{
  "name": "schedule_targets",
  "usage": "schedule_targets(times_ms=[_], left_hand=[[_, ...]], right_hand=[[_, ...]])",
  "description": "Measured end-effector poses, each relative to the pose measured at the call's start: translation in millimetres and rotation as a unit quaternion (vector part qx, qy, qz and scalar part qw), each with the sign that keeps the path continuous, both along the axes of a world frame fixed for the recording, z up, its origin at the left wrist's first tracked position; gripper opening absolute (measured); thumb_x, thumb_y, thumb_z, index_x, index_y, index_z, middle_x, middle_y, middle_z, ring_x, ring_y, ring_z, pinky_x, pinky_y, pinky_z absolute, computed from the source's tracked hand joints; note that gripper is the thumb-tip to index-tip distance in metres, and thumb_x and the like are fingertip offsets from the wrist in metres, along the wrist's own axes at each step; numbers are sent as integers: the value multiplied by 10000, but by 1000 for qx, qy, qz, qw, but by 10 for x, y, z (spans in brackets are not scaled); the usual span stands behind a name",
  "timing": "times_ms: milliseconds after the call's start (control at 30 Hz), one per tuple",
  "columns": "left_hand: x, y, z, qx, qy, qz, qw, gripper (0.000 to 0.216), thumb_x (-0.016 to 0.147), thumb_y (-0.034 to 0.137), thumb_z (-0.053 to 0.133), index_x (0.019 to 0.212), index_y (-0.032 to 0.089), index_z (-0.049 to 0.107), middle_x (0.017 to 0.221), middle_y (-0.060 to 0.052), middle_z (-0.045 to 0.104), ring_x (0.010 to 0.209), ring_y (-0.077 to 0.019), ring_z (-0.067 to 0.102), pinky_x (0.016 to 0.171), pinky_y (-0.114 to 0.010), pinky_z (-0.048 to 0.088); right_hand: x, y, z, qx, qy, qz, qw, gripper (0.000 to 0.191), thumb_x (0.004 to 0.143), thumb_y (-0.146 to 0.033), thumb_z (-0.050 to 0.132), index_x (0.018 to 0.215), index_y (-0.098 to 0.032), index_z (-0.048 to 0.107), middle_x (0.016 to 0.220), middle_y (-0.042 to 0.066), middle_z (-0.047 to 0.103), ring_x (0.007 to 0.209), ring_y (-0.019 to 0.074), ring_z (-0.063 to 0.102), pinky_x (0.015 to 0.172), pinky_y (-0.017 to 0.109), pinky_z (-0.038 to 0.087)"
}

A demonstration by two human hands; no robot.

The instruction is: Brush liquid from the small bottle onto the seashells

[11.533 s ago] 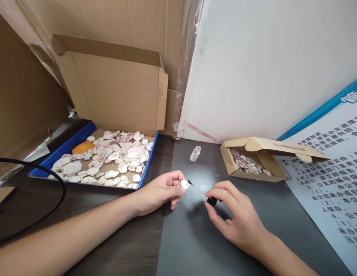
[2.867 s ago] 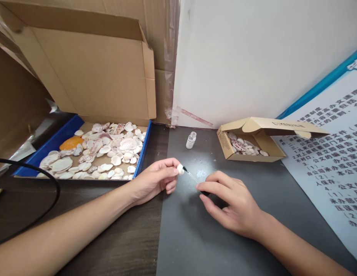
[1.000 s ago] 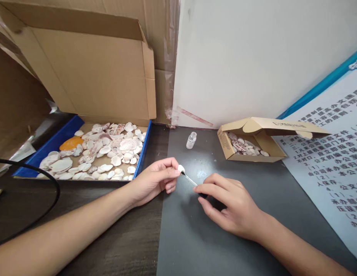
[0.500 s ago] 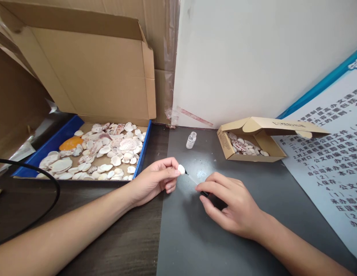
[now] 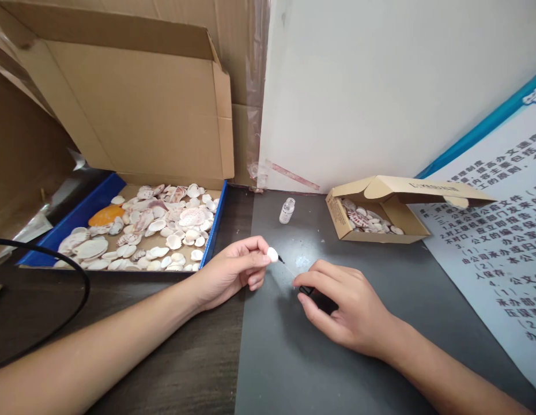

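Between thumb and forefinger, my left hand pinches a small white seashell above the grey mat. My right hand grips the black cap of a thin applicator brush. Its clear stem runs up and left to a dark bristle tip at the shell's right edge; whether the tip touches the shell I cannot tell exactly. Behind the hands stands a small clear glass bottle, uncapped and upright, with a pale label.
At left, a blue-sided box with its cardboard lid raised holds many seashells. A smaller cardboard box with more shells stands at back right, beside a printed sheet. A black cable loops at far left.
The brush tip has shifted very slightly along the shell's right edge, and my right hand has moved a touch left. My left hand and the shell stay in place.
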State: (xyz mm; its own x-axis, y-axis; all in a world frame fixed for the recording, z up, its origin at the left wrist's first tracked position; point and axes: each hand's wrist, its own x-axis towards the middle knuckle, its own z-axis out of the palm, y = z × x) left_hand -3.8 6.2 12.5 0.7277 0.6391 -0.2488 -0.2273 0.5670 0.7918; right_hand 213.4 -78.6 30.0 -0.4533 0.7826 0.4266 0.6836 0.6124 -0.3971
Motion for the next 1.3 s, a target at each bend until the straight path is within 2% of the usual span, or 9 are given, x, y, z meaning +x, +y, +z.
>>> schedule_targets(times_ms=[67,200,367,533,667,833,967,1200,1300], left_hand=[[1,-4,3,1,1,1,1000,166,846,228,712,805,165,564,540,75,444,485,-53,382,499,-188,344],[-3,-11,10,-1,-5,-1,1000,173,840,234,719,804,167,563,549,76,441,487,-54,385,500,-191,346],[-3,-8,14,0,2,0,1000,172,840,234,718,802,167,564,542,77,438,488,-55,383,502,-192,346],[-1,-10,14,-1,2,-1,1000,180,833,243,726,803,170,564,547,75,443,490,-58,383,501,-195,347],[-1,-11,18,1,7,3,1000,181,834,245,726,802,169,564,548,74,444,490,-58,380,505,-196,344],[2,-13,19,1,5,2,1000,192,825,256,732,798,172,561,542,76,434,490,-61,376,503,-199,340],[3,-18,19,3,11,2,1000,187,835,258,723,804,170,561,535,76,430,488,-60,370,504,-197,336],[3,-18,16,-1,3,1,1000,198,830,266,732,810,176,558,536,81,424,489,-62,376,500,-197,335],[4,-15,17,1,10,3,1000,195,832,269,730,807,174,562,537,77,429,490,-64,375,504,-201,337]], right_hand=[[0,-5,-1,-5,1,-5,1000,117,912,-156,550,974,-177,646,770,10,625,581,127,548,565,266,440],[3,-11,-5,15,9,12,1000,173,925,-139,541,1056,-182,646,879,38,661,665,132,608,603,254,463],[-2,-2,5,-4,-5,-6,1000,130,917,-162,537,978,-181,650,767,11,628,578,131,556,560,266,442],[-1,-4,10,24,10,6,1000,170,932,-149,530,1050,-187,646,869,38,668,653,130,615,599,250,471],[-6,-1,16,0,-6,-14,1000,130,923,-169,528,975,-187,646,755,9,633,567,125,562,563,259,450],[-8,3,8,8,2,7,1000,175,937,-155,516,1054,-191,642,858,42,672,644,136,610,594,255,476],[-4,7,4,-14,-10,-5,1000,132,926,-175,535,994,-181,649,766,16,639,577,132,570,563,263,457],[9,0,-15,11,9,9,1000,200,939,-143,525,1092,-198,641,917,54,677,697,140,640,624,253,501],[2,2,-6,4,3,-2,1000,172,928,-151,534,1051,-191,648,834,34,666,624,134,607,589,255,482]])
